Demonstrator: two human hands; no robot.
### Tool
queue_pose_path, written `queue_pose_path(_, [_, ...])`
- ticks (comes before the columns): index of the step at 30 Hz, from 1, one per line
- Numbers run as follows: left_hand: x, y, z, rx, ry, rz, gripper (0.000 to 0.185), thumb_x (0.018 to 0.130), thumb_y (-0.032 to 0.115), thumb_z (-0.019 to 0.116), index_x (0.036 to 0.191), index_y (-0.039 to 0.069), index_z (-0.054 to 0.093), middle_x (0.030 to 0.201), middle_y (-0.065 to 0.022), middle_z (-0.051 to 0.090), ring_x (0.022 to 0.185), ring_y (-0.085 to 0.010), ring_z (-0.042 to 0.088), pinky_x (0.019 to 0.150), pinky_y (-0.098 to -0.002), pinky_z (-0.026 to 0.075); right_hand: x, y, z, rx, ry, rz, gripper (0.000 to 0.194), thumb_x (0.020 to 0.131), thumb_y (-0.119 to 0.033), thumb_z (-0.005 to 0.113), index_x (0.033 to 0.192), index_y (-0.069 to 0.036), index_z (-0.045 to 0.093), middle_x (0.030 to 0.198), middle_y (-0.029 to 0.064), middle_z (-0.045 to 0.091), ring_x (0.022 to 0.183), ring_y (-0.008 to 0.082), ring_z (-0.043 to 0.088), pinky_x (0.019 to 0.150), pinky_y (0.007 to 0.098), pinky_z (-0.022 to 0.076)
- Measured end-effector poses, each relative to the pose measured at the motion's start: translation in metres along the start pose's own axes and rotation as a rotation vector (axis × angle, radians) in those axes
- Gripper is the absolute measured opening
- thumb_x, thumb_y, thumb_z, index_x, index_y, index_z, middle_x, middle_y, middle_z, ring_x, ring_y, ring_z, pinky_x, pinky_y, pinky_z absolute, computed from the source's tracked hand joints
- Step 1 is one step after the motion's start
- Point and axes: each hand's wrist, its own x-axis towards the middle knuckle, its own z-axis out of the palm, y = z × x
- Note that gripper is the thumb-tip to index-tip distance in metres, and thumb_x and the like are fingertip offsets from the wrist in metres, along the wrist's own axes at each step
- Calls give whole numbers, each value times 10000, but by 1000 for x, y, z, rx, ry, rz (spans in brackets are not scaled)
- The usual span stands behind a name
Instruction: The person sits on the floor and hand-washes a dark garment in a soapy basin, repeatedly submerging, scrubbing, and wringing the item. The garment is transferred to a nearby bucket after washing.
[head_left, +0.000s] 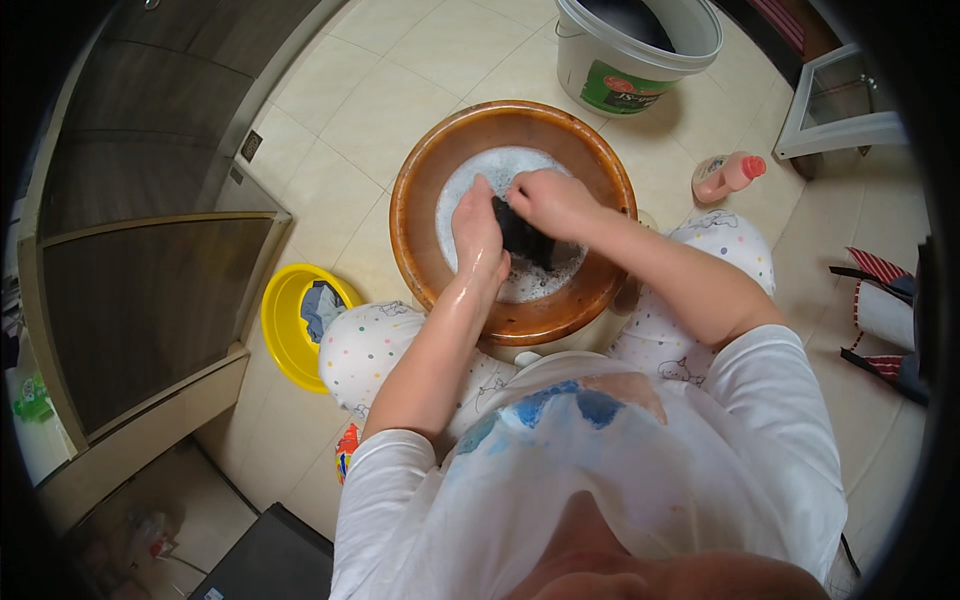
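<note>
A black wet cloth (523, 232) is between my two hands, over the soapy water (525, 289) in a round brown glazed basin (409, 199). My left hand (480, 229) lies along the cloth's left side, its palm turned toward it and its fingertips pointing away from me; whether it grips the cloth is hard to tell. Curled fingers of my right hand (551, 201) pinch the cloth's upper edge. White suds float around both hands, and the cloth's lower end hangs near the water.
A yellow tub (289, 352) with blue-grey cloth stands left of the basin. Beyond the basin's upper right is a white bucket (581, 64) holding something dark. A pink bottle (724, 178) with a red cap stands at right. Cabinet doors (150, 300) line the left side.
</note>
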Motion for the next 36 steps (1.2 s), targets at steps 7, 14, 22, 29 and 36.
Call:
queue_pose_path(7, [1,11,-11,204,-132,249,256,919,274,546,804,44,538,695,-51,590,635,-88,497,618,-235,425,-1,16,-13,683,-423,-175,222,757,-243,624,785,-24,602,658,45,554,639,146,501,616,283,413])
queue_pose_path(14, [9,2,-23,182,-148,243,241,912,272,559,819,51,540,799,-41,591,676,-78,504,644,-222,420,-7,7,-17,529,-250,-203,303,755,-330,666,700,-39,600,619,62,517,612,133,478,571,283,390])
queue_pose_path(22, [6,0,-23,406,-310,198,173,924,247,530,909,77,562,889,11,585,765,-49,514,670,-209,422,6,23,-18,563,35,-89,336,753,-348,659,671,-25,617,556,73,514,522,152,473,521,306,399])
queue_pose_path(29, [9,-3,-24,470,-218,401,199,935,218,483,845,50,543,783,7,520,745,-59,446,674,-214,375,3,23,-38,479,-56,-48,323,778,-363,637,665,-60,649,598,45,565,559,112,491,546,280,410])
queue_pose_path(36, [6,3,-23,142,-272,101,167,948,229,473,885,83,522,817,6,539,765,-56,485,687,-211,405,-5,8,-54,870,-295,21,275,796,-347,652,865,-81,668,728,-17,581,701,70,504,595,212,392])
